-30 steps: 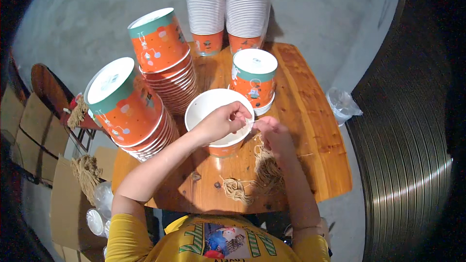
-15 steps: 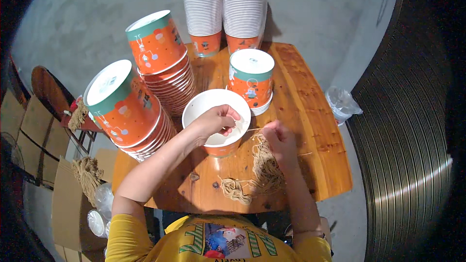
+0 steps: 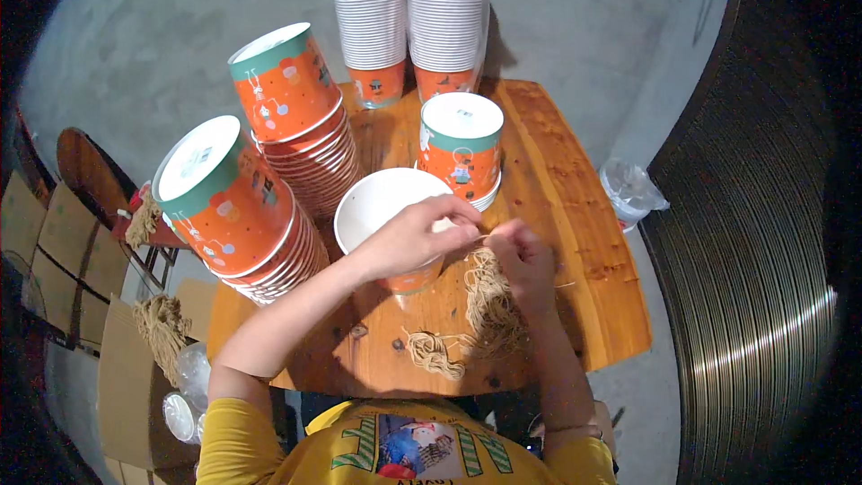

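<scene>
An orange paper tub (image 3: pixel 373 205) with a white inside stands upright on the table, its mouth facing up. Across its right rim reaches my left hand (image 3: pixel 422 238), thumb and fingertips pinched together at a thin strand of tan string (image 3: pixel 483 237). Right beside it, my right hand (image 3: pixel 523 260) pinches the same strand, and the two sets of fingertips nearly meet. Below the right hand lies a loose tangle of tan string (image 3: pixel 489 305), with a smaller bundle (image 3: pixel 435 353) at its left. The exact grip of the left fingertips is partly hidden.
Two leaning stacks of upside-down orange tubs (image 3: pixel 229 207) (image 3: pixel 292 90) stand on the left. A shorter stack (image 3: pixel 461 148) is behind my hands. Wrapped tub stacks (image 3: pixel 370 27) stand at the back of the wooden table (image 3: pixel 593 296). A cardboard box (image 3: pixel 135 377) sits lower left.
My left hand has moved right, from over the tub's mouth to the fingertips of my right hand. The right hand has stayed in nearly the same place.
</scene>
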`<action>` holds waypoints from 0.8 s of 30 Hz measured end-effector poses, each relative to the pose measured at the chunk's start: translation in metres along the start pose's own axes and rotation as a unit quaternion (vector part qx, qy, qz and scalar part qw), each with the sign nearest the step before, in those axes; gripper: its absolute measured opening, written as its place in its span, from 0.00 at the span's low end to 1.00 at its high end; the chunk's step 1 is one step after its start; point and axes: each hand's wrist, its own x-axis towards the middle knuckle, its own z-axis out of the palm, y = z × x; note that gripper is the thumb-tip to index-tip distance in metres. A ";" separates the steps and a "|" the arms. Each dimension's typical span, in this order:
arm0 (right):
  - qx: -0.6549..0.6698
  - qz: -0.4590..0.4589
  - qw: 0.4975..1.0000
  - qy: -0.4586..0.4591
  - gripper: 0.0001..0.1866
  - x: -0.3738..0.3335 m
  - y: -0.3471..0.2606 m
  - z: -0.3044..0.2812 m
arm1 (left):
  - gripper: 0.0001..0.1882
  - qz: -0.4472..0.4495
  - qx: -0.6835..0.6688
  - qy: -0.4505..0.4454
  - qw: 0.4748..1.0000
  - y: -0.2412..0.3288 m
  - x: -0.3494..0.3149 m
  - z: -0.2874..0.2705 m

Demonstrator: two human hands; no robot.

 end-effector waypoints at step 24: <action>0.031 -0.028 0.996 0.074 0.07 0.000 -0.065 0.005 | 0.04 -0.004 0.194 0.072 0.978 0.027 -0.099 -0.007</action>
